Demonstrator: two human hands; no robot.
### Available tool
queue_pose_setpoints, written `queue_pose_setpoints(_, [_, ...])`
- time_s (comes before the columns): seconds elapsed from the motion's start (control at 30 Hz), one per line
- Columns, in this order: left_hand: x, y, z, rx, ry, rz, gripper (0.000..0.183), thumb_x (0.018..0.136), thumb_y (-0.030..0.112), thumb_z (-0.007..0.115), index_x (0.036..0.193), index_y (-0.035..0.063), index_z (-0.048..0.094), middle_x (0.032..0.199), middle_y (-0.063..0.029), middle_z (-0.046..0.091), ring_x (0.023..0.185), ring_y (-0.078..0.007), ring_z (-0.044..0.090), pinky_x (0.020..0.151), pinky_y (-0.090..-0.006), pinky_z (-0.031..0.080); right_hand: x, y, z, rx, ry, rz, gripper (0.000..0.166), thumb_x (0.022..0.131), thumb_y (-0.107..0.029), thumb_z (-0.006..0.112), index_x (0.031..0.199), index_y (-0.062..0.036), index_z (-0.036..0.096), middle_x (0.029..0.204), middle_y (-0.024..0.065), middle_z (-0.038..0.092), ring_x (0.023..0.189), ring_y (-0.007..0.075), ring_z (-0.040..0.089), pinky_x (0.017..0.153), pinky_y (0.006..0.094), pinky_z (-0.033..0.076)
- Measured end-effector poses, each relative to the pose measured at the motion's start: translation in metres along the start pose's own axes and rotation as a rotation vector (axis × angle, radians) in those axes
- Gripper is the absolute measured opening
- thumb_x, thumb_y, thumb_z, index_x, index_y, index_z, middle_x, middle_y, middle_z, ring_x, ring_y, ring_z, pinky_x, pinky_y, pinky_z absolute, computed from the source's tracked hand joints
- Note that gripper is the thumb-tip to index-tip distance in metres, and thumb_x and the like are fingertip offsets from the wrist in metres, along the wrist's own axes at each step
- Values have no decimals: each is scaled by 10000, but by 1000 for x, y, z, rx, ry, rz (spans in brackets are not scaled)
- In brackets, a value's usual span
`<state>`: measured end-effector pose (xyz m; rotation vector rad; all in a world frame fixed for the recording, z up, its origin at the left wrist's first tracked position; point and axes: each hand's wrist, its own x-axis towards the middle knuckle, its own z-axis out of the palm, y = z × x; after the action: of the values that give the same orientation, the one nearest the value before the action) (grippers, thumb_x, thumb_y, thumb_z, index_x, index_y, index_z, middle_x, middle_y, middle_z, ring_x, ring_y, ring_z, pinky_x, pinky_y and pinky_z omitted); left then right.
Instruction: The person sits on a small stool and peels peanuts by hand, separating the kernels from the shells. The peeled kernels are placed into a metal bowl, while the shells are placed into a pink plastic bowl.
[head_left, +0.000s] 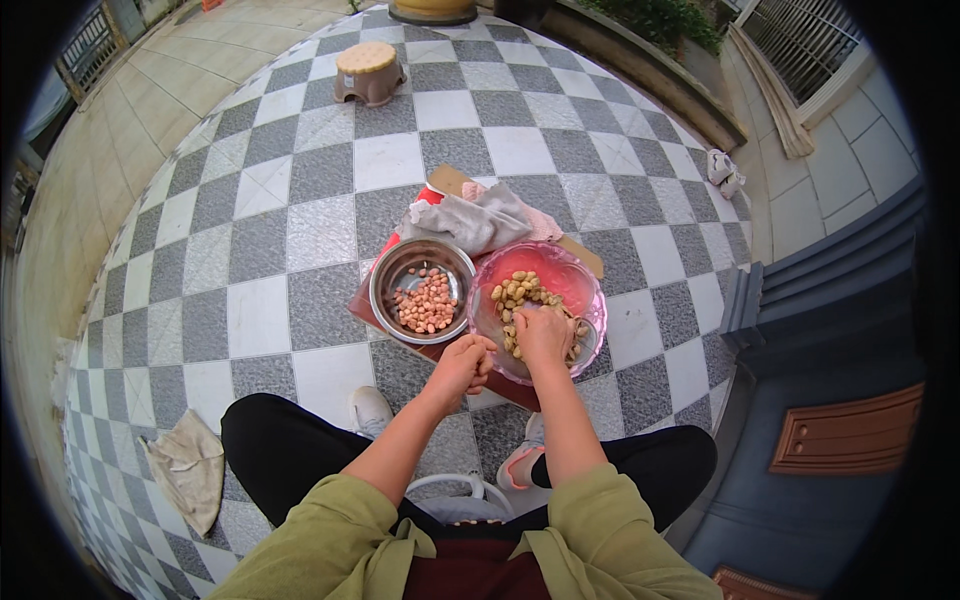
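A pink scalloped plastic bowl (596, 300) holds unshelled peanuts (517, 289). Over its lower middle is my right hand (544, 334), fingers down among the peanuts; whether they grip one cannot be told. My left hand (459, 369) is beside the bowl's lower left rim, its fingers curled together, and what may be inside them is hidden. To the left, touching or close to the pink bowl, a stainless steel bowl (380, 304) contains shelled peanut kernels (427, 304) with reddish skins. Both bowls rest on a low red surface (360, 304).
Grey and pink cloths (484, 217) lie behind the bowls on a brown board (589, 255). A small stool (367, 71) stands farther off on the checkered tiles. A beige cloth (187, 469) lies at the left, shoes (725, 174) at the right.
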<state>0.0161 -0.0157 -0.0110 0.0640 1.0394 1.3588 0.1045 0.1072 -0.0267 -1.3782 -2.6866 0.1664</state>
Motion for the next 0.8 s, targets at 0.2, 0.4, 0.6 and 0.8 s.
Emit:
queue_pose_setpoints(0.2, [4,-3,-1,20,43,28,100,816,96,376,850,48,456,566,-2,402,417,-63,310,357,-192,230,15,-10,27,-186,-125,47,161,717,-260,548,708,-128,639,723,33,596,759,188,528,718,359,339])
queue_pose_setpoints(0.4, [5,-3,-2,47,45,42,92,826,99,394,858,40,457,579,-14,424,431,-78,349,369,-199,277,11,-16,21,-29,-46,13,112,707,-206,565,747,-114,613,745,46,596,802,211,510,728,365,342])
queue_pose_setpoints(0.6, [7,-6,-3,57,40,73,99,831,100,398,864,30,461,598,-26,449,444,-92,391,379,-210,322,1,-3,14,542,26,32,134,696,-192,591,760,-75,597,746,75,586,783,264,489,744,376,369])
queue_pose_setpoints(0.8, [7,-8,-3,69,51,85,113,824,100,402,852,23,480,610,-26,469,452,-91,419,384,-212,352,-12,1,9,643,60,-49,130,718,-180,558,772,-73,607,750,85,588,789,273,496,722,381,381])
